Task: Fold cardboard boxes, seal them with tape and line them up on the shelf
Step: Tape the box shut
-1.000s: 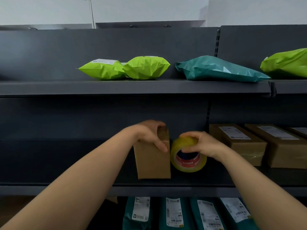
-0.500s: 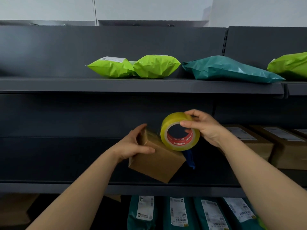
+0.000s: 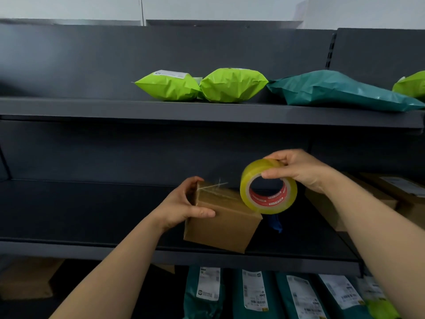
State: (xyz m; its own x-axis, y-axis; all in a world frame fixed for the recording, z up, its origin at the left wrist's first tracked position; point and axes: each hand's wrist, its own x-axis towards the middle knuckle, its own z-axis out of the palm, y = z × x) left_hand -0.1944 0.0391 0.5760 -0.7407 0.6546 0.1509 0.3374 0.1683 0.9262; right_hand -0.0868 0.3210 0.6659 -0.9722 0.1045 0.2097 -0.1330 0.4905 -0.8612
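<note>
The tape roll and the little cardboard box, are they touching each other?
Touching. The head view shows the tape roll's lower rim resting on the cardboard box's top right edge, no gap visible. The right hand holds the roll; the left hand holds the box.

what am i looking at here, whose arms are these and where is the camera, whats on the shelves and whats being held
There is no machine here: these are a person's two bare arms, seen from a camera worn on their head, looking forward and down at dark shelving.

The left hand grips a small cardboard box, tilted above the middle shelf. The right hand holds a roll of clear tape against the box's top edge; a strip of tape already lies along the top.

The top shelf carries lime green mailer bags and a teal one. More cardboard boxes sit to the right, and labelled teal parcels stand below.
</note>
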